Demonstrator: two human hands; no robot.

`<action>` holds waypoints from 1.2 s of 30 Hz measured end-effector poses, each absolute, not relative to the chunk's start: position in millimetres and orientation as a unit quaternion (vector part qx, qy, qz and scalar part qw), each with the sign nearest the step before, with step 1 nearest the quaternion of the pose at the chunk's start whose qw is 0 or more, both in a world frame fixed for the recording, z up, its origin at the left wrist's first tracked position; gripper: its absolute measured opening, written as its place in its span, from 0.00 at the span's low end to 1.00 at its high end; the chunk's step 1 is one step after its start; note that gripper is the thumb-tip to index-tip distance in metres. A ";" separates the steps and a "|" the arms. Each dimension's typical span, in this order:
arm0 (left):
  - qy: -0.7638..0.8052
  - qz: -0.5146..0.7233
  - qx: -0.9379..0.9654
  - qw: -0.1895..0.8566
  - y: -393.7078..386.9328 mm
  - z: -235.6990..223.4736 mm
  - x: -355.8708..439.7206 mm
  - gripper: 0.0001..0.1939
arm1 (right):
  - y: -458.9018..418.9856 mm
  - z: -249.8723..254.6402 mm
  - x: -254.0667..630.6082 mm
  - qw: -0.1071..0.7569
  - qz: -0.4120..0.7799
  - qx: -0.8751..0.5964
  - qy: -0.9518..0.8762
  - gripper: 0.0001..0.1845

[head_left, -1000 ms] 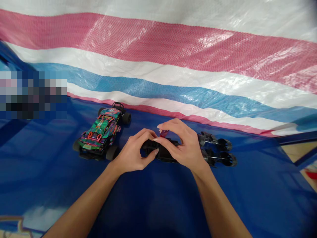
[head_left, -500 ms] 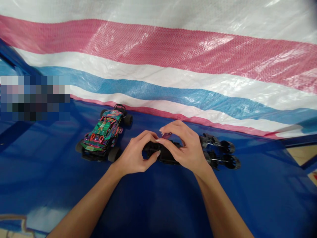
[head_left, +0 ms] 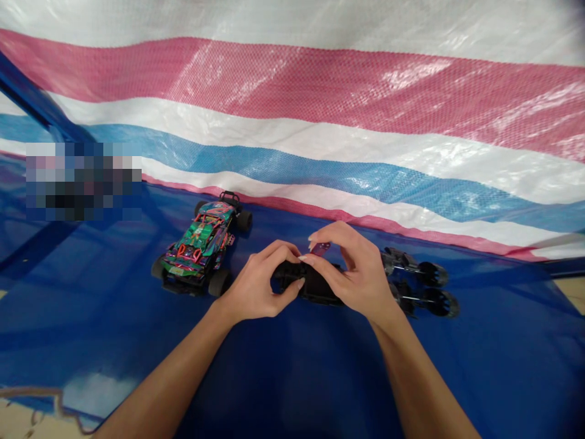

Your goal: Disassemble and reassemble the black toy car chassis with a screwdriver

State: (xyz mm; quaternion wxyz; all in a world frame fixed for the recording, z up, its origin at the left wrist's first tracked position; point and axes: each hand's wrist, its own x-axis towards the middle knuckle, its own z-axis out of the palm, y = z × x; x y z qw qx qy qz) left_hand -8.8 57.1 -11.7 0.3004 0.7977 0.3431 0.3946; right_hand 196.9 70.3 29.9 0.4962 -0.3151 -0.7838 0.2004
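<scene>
Black chassis (head_left: 322, 285), under both hands (head_left: 260, 283)

Bench (head_left: 292, 378): glossy dk blue top, smooth, w/ darker streaks & a pale reflection nr btm L. On it, L of ctr: model car (head_left: 196, 241), upright on its wheels, set at a slant, far end angled R; body multi-col., mainly green, w/ red & purple bits, blk tyres, blk hoop frame at far end. R of car, well apart: long blk chassis (head_left: 320, 288), lying approx. L–R, mid & L parts partly hidden. Its R end has silvery rods running to two rnd open blk parts (head_left: 441, 303), one nearer, one farther. L rear: pixelated patch, contents unclear.
</scene>
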 end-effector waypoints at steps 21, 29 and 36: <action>0.347 0.388 0.802 0.293 56.3 -11.7 -10.7 0.13 | 65.8 39.8 195.0 0.464 0.205 -0.312 -0.803 0.21; 0.333 0.396 0.800 0.305 56.3 -10.3 -11.7 0.13 | 60.4 45.1 200.2 0.492 0.223 -0.333 -0.773 0.28; 0.311 0.421 0.784 0.333 55.4 -7.0 -14.2 0.09 | 57.0 52.4 203.9 0.532 0.222 -0.321 -0.752 0.31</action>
